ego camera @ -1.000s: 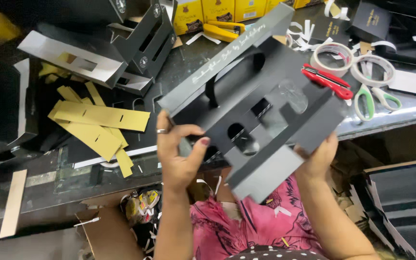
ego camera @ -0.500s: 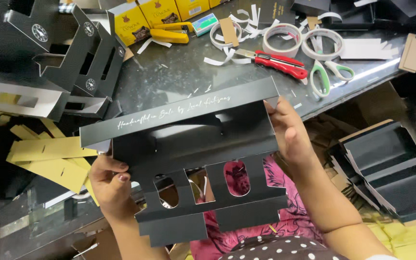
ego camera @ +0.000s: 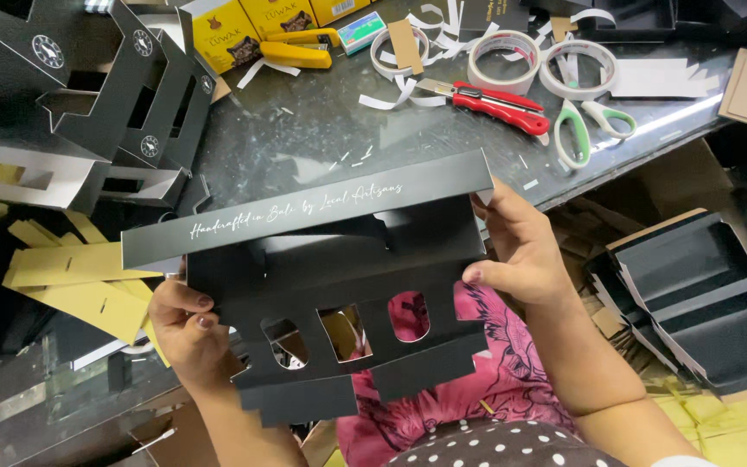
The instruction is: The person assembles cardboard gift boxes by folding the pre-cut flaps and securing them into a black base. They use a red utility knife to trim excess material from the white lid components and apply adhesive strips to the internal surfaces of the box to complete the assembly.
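A flat black die-cut cardboard box blank with window cut-outs (ego camera: 330, 285) hung above the lap at the near edge of the dark surface (ego camera: 304, 138). The left hand (ego camera: 188, 324) gripped its left edge and the right hand (ego camera: 520, 251) its right edge, both clenched on it. The strip of surface just beyond lay open, with red box cutter (ego camera: 494, 99) and white-handled scissors (ego camera: 590, 130) farther back.

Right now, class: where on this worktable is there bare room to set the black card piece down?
The dark tabletop is bare between the stacked black boxes and the red cutter. Tape rolls, scissors and paper strips crowd the far right.
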